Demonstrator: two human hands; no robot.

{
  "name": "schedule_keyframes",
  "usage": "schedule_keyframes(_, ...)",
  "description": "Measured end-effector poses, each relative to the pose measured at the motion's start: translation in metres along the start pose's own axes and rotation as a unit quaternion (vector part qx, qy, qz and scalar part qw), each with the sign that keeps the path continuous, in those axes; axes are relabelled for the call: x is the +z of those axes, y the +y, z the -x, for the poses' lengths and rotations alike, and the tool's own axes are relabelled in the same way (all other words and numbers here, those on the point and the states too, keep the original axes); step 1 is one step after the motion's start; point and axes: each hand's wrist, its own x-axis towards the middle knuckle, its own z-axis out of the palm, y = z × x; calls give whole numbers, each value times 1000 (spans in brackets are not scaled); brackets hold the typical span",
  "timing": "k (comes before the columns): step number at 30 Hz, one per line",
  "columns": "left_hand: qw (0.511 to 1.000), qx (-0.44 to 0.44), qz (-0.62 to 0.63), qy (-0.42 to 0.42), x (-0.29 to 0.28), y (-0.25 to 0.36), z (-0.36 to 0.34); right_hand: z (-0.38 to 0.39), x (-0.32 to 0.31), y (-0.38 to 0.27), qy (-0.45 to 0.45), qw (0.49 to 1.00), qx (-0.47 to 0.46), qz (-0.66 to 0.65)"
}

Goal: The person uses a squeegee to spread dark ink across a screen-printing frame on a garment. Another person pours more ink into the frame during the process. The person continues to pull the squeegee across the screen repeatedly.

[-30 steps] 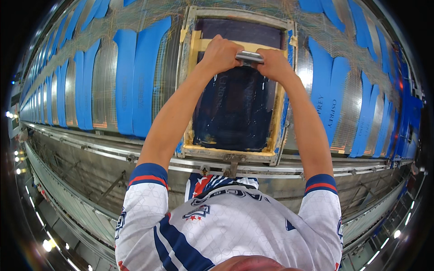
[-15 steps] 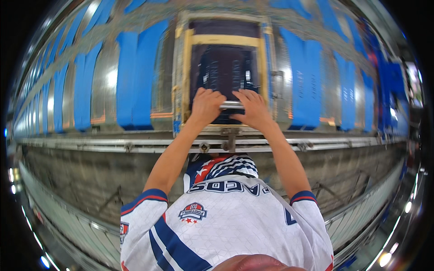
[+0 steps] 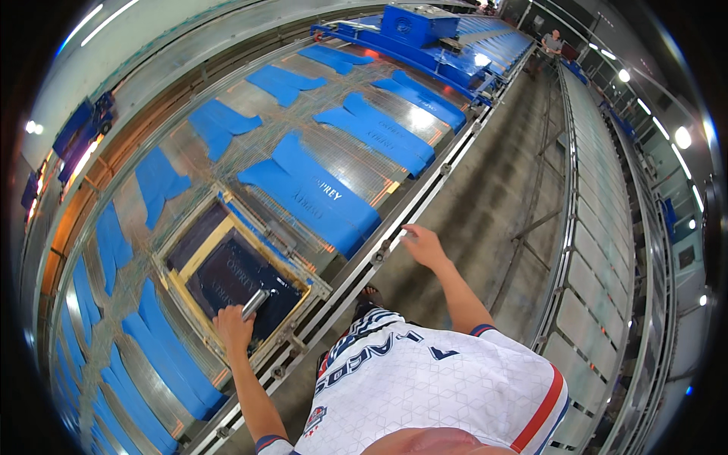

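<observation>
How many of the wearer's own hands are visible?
2: left hand, gripping a metal bar over the framed screen; right hand, seemingly empty, right of the screen. Neither hidden.

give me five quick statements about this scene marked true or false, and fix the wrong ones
1. The left hand has its grip on the metal handle. True.
2. The right hand is on that handle as well. False: it is well apart from it, out near the silver rail.
3. Blue fabric pieces lie on both sides of the screen frame. True.
4. The boxy machine at the far part of the table is yellow. False: it is blue.
5. Another person is visible in the distance, at the upper right of the picture. True.
</observation>
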Motion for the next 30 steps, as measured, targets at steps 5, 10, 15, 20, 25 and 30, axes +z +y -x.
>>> schedule_keyframes(5,991,-119,-14,-58,0,16,6,-22,-67,87,22,995,92,-1)
schedule_keyframes(10,976,-213,-28,-35,5,31,5,-65,-106,162,41,993,109,22)
schedule_keyframes(15,951,-303,-63,-21,18,36,6,-175,-180,225,65,987,83,121)
schedule_keyframes(20,928,-344,-107,-94,24,21,3,-289,-228,303,63,982,57,167)
schedule_keyframes(25,931,-343,-62,-106,31,16,16,-376,-274,364,-52,943,39,325)
schedule_keyframes(30,909,-388,-132,-76,31,44,16,-421,-320,400,-138,893,33,426)
